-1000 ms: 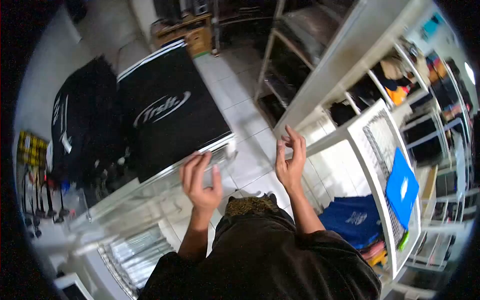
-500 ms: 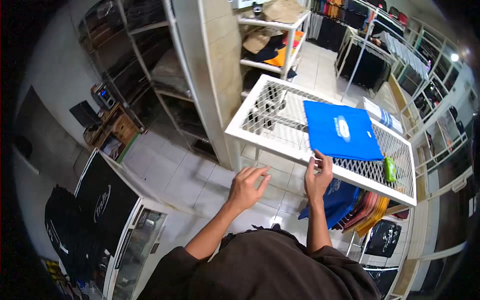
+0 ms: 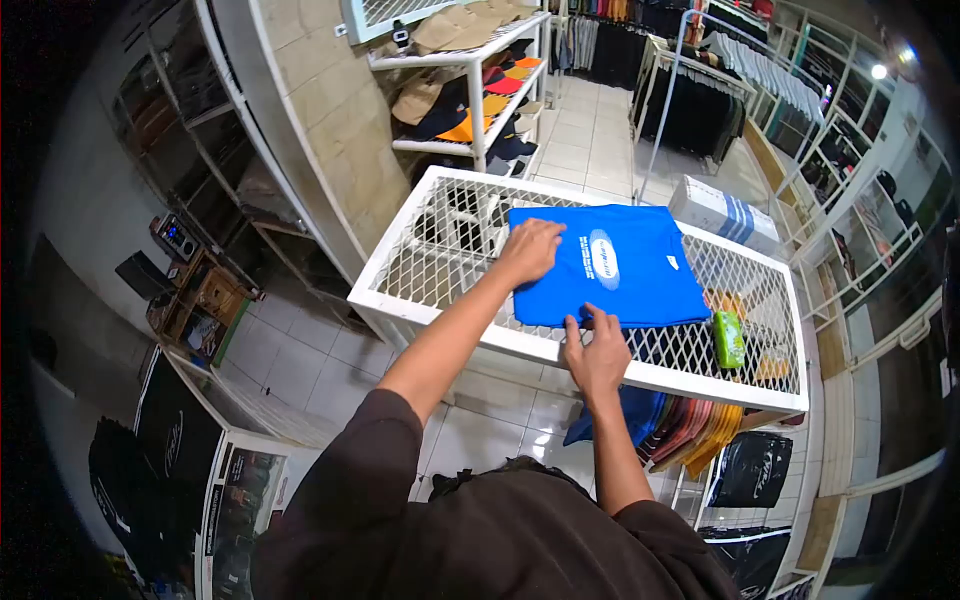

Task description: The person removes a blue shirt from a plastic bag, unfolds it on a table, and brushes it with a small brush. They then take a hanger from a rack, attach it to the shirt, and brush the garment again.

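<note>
Hands [image 3: 532,252] [image 3: 598,352] have moved to the blue shirt [image 3: 640,270], left reaching farther.

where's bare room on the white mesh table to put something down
The widest bare patch on the mesh table is its left end, between the rim and the blue shirt. A smaller one lies right of the green pack. The middle is crowded: shirt, left hand, right hand.

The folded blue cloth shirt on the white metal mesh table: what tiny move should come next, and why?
Perhaps the right hand could gently pinch the near edge of the shirt: its thumb and fingers look parted there, the left hand is over the shirt's left side, and the shirt lies flat on the table.
</note>
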`<state>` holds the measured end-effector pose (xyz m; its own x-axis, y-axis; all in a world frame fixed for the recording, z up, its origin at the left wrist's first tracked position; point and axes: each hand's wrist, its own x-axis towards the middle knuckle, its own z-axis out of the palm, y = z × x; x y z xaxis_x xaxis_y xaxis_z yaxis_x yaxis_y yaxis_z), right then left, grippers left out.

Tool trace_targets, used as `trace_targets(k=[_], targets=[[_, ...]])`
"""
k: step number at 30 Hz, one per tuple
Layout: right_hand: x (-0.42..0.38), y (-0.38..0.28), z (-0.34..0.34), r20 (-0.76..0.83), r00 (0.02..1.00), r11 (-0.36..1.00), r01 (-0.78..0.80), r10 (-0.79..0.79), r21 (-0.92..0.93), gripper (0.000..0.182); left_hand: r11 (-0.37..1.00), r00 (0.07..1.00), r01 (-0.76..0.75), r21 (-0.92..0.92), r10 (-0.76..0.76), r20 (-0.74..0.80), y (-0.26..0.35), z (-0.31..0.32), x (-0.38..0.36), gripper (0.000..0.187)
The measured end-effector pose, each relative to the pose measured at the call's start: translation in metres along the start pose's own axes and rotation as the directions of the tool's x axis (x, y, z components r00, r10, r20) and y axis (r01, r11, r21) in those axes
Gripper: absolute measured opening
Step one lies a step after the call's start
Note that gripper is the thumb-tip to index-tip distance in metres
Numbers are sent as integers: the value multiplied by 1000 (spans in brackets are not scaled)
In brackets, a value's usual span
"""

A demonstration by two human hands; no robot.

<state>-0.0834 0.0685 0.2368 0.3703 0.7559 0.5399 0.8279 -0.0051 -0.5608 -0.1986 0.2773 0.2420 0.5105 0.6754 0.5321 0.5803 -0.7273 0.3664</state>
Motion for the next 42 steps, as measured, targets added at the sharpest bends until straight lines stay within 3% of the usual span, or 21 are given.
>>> trace_targets(k=[3, 5, 6, 10, 13, 15, 16, 17, 19, 21, 23, 25, 27, 28, 30, 32, 34, 36, 39, 42], targets=[[0, -2, 1, 3, 1000, 1000, -7, 7, -11, 35, 964, 973, 154, 216, -187, 138, -22, 21, 24, 47], [0, -3, 2, -25, 999, 999, -33, 33, -26, 32, 947, 976, 138, 289, -180, 125, -42, 33, 34, 51], [0, 0, 4, -33, 999, 1000, -21, 21, -15, 32, 939, 984, 151, 310, -171, 40, -43, 36, 35, 51], [0, -3, 5, -57, 995, 997, -81, 82, 12, 28, 966, 993, 113, 232, -120, 16, -46, 22, 47, 35], [7, -9, 0, -71, 986, 988, -148, 151, 42, 24, 982, 1000, -16, 186, 18, -10, -39, 4, 54, 22], [9, -5, -1, -48, 987, 988, -149, 151, 29, 22, 978, 986, 166, 126, -166, -14, -30, -9, 47, 16], [13, -7, -5, -63, 982, 983, -176, 179, 53, 18, 985, 989, 134, 112, -125, -81, -30, -18, 42, 17], [17, -3, -7, -63, 981, 983, -179, 182, 44, 18, 967, 980, 201, 156, -200, -25, -30, -28, 33, 17], [28, 11, -12, -112, 968, 974, -226, 226, 10, 16, 967, 978, 210, 147, -208, -29, -18, -57, 5, 20], [40, 31, -21, -123, 952, 960, -280, 279, 14, 17, 951, 949, 310, -7, -309, 62, 10, -86, -35, 26], [49, 53, -34, -174, 944, 949, -301, 282, -95, 20, 880, 888, 434, -193, -381, 256, 47, -104, -70, 37], [50, 73, -49, -172, 933, 930, -341, 316, -141, 23, 866, 863, 468, -176, -406, 301, 63, -95, -97, 41], [45, 96, -64, -280, 924, 933, -316, 260, -175, 28, 849, 844, 498, -176, -427, 325, 69, -84, -108, 46], [41, 106, -75, -334, 930, 946, -235, 153, -222, 32, 898, 903, 416, -143, -388, 186, 67, -76, -113, 46], [34, 118, -100, -348, 923, 864, -307, 166, -400, 42, 967, 967, 250, -54, -252, -42, 60, -63, -119, 40], [26, 137, -119, -371, 913, 775, -356, 170, -521, 54, 970, 970, 230, -73, -235, -56, 52, -56, -118, 37], [21, 160, -126, -337, 922, 773, -352, 191, -528, 56, 978, 975, 198, -72, -204, -91, 45, -52, -111, 34], [21, 170, -133, -205, 927, 833, -371, 313, -410, 61, 947, 954, 277, -165, -291, -67, 41, -47, -105, 33], [29, 182, -133, -197, 946, 889, -313, 258, -333, 60, 940, 947, 293, -173, -311, -83, 46, -42, -90, 35], [47, 193, -137, -263, 926, 860, -354, 269, -367, 57, 957, 959, 252, -142, -267, -94, 51, -30, -83, 41]])
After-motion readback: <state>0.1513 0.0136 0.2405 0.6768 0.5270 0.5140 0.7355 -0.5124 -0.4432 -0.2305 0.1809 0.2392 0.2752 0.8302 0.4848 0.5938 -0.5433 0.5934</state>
